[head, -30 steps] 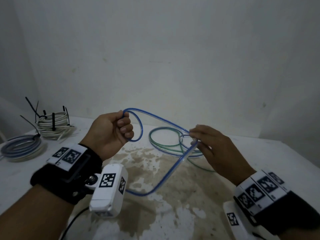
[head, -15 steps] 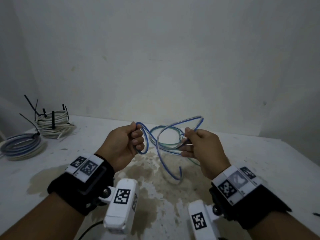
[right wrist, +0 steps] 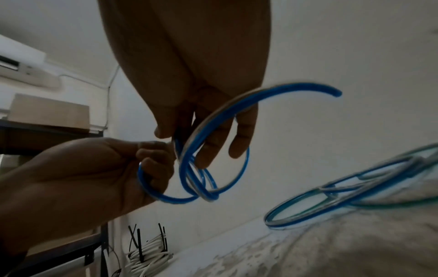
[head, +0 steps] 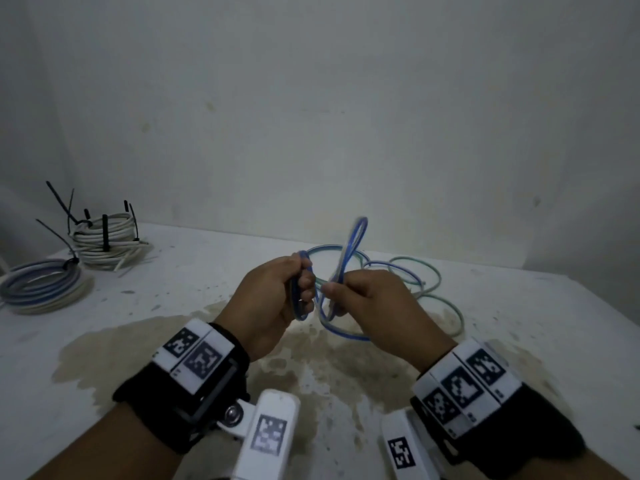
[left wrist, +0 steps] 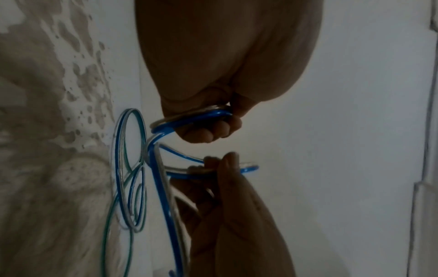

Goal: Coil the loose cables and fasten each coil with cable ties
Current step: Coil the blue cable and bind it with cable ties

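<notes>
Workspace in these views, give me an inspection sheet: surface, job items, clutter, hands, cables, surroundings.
Surface: white table, with a large brown stain in front of the person.
Job's things: blue cable partly looped, held in the air; white coil with black cable ties and grey-blue coil with one tie, both far left.
Clutter: nothing seen.
Grippers: left hand grips a small loop of the blue cable; right hand pinches the next loop.
Cables: loose blue and green loops lie on the table behind the hands.
Surroundings: plain white wall; dark shelf with a cardboard box in the right wrist view.
</notes>
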